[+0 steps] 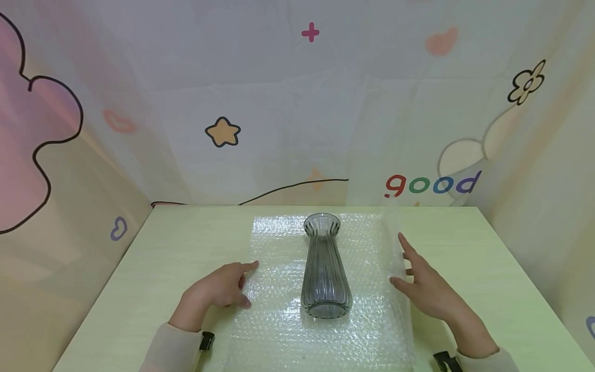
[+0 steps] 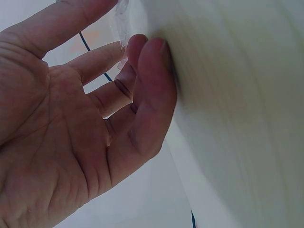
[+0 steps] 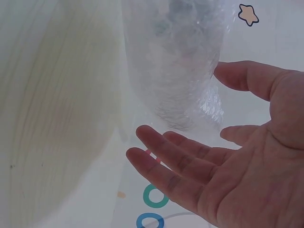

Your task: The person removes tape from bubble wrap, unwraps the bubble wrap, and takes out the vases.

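Note:
A ribbed, grey-tinted glass vase (image 1: 327, 268) lies on its side on a sheet of bubble wrap (image 1: 274, 330), its flared mouth toward the back and its base toward me. At the sheet's left edge is my left hand (image 1: 223, 284), index finger and thumb touching that edge; its other fingers bend loosely in the left wrist view. My right hand (image 1: 427, 287) is at the right edge, where the bubble wrap (image 3: 178, 71) stands up from the table. Its fingers are spread and fairly straight in the right wrist view, with the thumb against the wrap's edge.
The pale green tabletop (image 1: 153, 279) extends on both sides of the sheet. Behind it hangs a printed cloth backdrop (image 1: 279, 103) with a star, hearts and coloured letters. A black strap piece (image 1: 207, 341) shows at the left wrist, another strap piece (image 1: 447, 360) at the right.

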{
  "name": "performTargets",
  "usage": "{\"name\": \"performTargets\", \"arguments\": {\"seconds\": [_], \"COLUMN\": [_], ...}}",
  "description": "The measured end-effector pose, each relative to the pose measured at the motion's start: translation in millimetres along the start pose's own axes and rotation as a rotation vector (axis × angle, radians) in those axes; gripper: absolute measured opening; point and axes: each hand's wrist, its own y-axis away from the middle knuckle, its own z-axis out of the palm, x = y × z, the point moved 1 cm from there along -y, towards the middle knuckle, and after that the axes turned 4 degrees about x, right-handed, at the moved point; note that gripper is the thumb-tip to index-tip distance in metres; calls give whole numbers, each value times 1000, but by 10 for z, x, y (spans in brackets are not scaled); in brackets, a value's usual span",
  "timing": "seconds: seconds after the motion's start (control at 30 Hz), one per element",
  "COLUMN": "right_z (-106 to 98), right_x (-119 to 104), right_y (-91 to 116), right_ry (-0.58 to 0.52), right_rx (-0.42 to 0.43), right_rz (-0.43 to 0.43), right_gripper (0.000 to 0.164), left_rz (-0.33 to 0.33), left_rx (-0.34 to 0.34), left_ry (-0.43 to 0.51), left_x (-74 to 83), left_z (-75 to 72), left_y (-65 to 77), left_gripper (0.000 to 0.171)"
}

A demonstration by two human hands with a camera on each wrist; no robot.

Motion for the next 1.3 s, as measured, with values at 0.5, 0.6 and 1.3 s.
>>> {"name": "performTargets", "arguments": {"seconds": [0.5,0.6,1.3], "right_z": [-22,-25,-42], "right_x": [32,49,114], "right_y": [45,50,55], "right_ry": [93,99,117], "right_rx": [8,6,-29], "right_rz": [-13,-12,40], "right_gripper": [88,87,86], "left_rz": [1,-2,6], "left_rx": [6,3,-1], "left_ry": [12,8,17], "left_x": [20,28,24], "left_z": [1,-3,-7], "left_y": [7,13,10], "left_gripper": [97,97,97]}}
